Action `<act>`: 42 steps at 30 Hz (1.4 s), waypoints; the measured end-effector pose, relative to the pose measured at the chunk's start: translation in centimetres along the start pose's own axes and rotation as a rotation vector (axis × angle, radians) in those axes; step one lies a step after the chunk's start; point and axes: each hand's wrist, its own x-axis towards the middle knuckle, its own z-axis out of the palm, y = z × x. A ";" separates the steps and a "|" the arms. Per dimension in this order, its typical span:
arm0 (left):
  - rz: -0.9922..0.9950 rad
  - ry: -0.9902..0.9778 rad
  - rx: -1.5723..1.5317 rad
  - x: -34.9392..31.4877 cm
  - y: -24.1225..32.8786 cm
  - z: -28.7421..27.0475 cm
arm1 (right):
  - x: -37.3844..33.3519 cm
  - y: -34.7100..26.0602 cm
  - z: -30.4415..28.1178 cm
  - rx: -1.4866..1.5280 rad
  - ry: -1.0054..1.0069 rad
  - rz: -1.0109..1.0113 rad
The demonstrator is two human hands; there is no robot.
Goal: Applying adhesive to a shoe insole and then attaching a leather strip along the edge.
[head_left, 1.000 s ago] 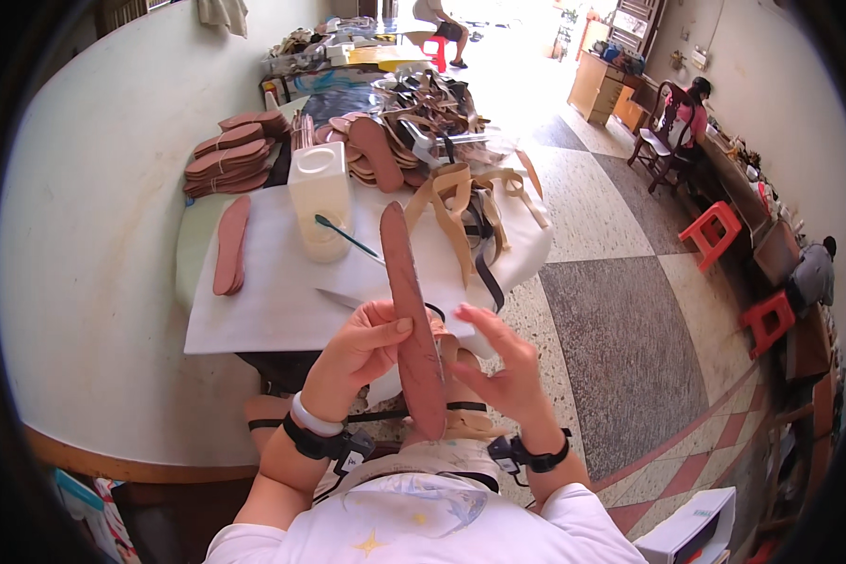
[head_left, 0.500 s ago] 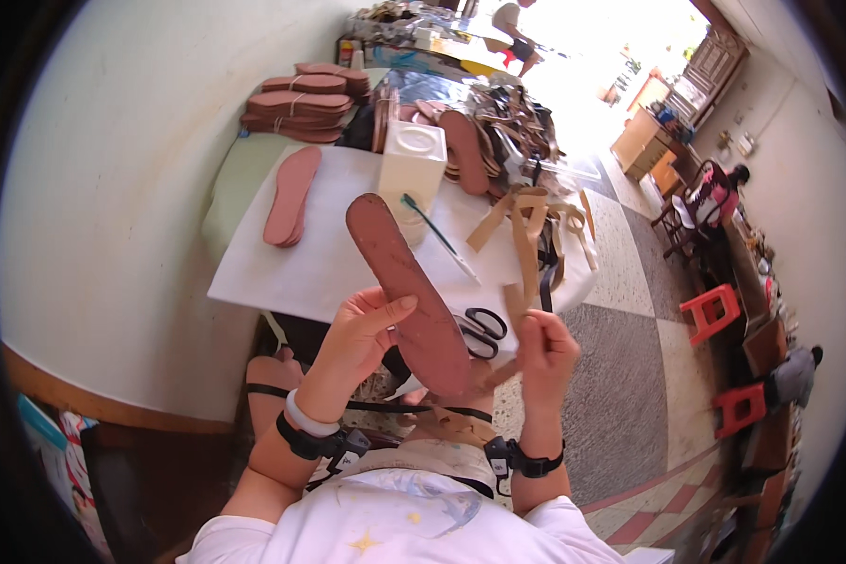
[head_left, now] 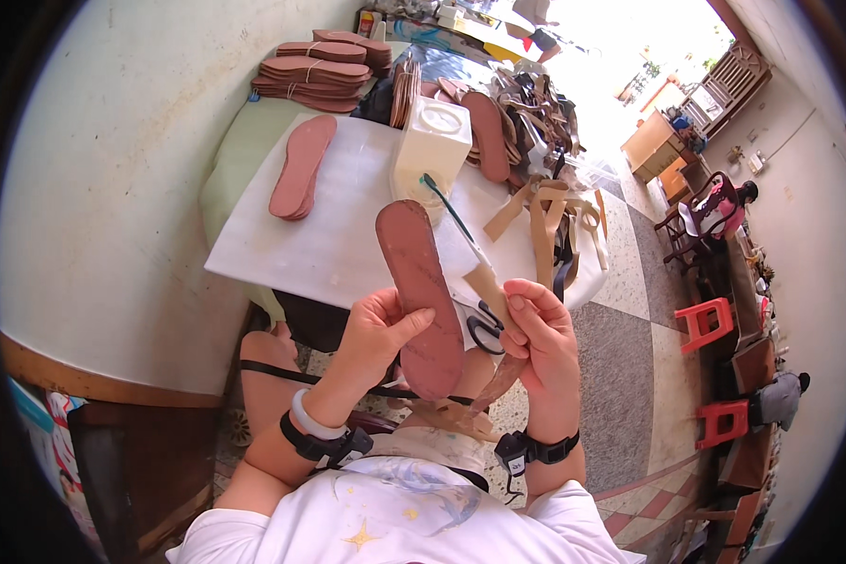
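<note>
My left hand (head_left: 383,336) is closed round the edge of a reddish-brown shoe insole (head_left: 423,301), thumb lying across its face. The insole stands nearly upright, toe end away from me. Just right of it, my right hand (head_left: 541,329) pinches a tan strip (head_left: 487,287); one end sticks up past the fingers, and a browner length hangs below toward my lap. Between the two hands, black-handled scissors (head_left: 484,331) lie at the table's near edge, partly hidden. A brush with a green handle end (head_left: 449,209) leans at the cream plastic container (head_left: 434,141) beyond.
A small insole pile (head_left: 303,169) rests on the white table (head_left: 254,240). Bundled insoles (head_left: 312,77) are stacked at the back left. More tan strips (head_left: 547,226) drape over the right side. Red stools (head_left: 705,324) stand on the floor to the right, with people farther off.
The insole has turned more upright and shifted slightly right. My right hand has turned, and the strip's upper end now points up and left beside the insole. My view has shifted a little.
</note>
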 end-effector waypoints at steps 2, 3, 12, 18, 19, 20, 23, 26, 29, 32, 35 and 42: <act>0.006 0.005 0.021 -0.1 -0.2 0.2 | 0.4 0.4 -0.4 -0.006 -0.014 0.061; 0.010 0.005 0.025 -0.1 -0.2 0.2 | 0.6 0.6 -0.7 -0.010 -0.021 0.090; 0.054 -0.004 0.052 -0.1 -0.2 0.5 | 1.2 1.9 -1.5 -0.019 -0.022 0.211; 0.067 -0.014 0.070 -0.2 0.1 0.5 | 1.1 2.2 -0.6 -0.283 0.006 0.156; 0.068 -0.014 0.077 -0.2 0.1 0.5 | 1.1 2.3 -0.1 -0.322 0.029 0.107; 0.068 -0.014 0.084 -0.2 0.1 0.5 | 1.1 2.3 0.5 -0.360 0.051 0.059; 0.062 -0.029 0.095 -0.3 0.2 0.4 | 1.3 2.3 0.7 -0.406 0.019 0.070; 0.083 -0.023 0.102 -0.3 0.1 0.4 | 1.5 2.6 0.4 -0.417 -0.004 0.114; 0.111 -0.027 0.108 -0.4 0.1 0.4 | 1.5 2.8 0.5 -0.370 -0.014 0.107; 0.106 -0.043 0.088 -0.4 0.0 0.3 | 1.5 3.1 0.5 -0.337 -0.017 0.069; 0.081 -0.016 0.062 -0.3 0.1 0.3 | 1.5 3.7 0.3 -0.326 -0.038 0.026; 0.082 0.059 0.057 -0.4 0.3 0.6 | 1.6 4.4 -0.2 -0.459 -0.125 -0.064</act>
